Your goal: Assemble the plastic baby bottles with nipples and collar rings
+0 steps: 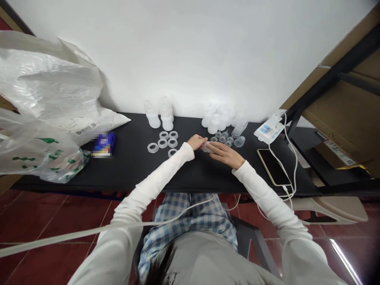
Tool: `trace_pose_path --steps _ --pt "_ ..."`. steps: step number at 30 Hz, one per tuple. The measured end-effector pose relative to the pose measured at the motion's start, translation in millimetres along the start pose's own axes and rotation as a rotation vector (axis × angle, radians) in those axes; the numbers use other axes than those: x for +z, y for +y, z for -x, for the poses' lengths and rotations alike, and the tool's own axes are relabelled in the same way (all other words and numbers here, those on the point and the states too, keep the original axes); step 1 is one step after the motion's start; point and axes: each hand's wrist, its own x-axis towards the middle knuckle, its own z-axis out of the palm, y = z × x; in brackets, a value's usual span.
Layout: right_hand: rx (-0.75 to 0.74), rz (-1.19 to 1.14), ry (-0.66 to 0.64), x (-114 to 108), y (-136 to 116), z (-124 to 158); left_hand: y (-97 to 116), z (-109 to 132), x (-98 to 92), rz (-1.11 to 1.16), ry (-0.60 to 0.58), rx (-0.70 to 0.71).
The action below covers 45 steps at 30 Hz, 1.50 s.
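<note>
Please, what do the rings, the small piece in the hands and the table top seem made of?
The rings look like clear glossy plastic: the black top shows through them. The small piece, between the left hand and right hand, seems translucent plastic, mostly hidden. The table top is matte black, no grain; laminate or paint, unclear.

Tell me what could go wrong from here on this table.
1. The small clear part, held between left hand and right hand, may slip and roll.
2. The right sleeve could sweep the loose clear pieces beside it.
3. The white cable hanging off the table edge could snag and drag the phone.
</note>
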Motion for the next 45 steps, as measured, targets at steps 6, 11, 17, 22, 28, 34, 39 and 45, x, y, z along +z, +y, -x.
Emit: trace_pose_path --steps 6,11,17,22,28,34,39,45 --pt "-0.082 0.044 0.053 -16 3 7 -3 -1 -20.9 -0.300 0.273 0.125" --pt "0.336 0.189 0.211 -46 30 29 -6 -4 -35.9 -0.011 0.212 0.231" --pt "0.815 0.376 0.104 -46 50 48 -18 -5 -32.3 0.408 0.146 0.224" --pt "0.912 0.378 -0.161 -24 58 55 -31 1 -35.0 0.516 0.102 0.306" --pt "0.797 0.188 0.248 -28 39 15 -29 10 -25.9 0.545 0.017 0.297" --pt "0.534 -0.454 0.297 -19 1 -49 -24 16 -9.5 0.569 0.046 0.347" --pt "0.532 -0.672 0.316 -6 -3 -62 -29 17 -10.8 0.463 0.072 0.352" --pt "0.412 -0.515 0.265 -2 -4 -59 -30 17 -13.3 0.298 0.001 0.253"
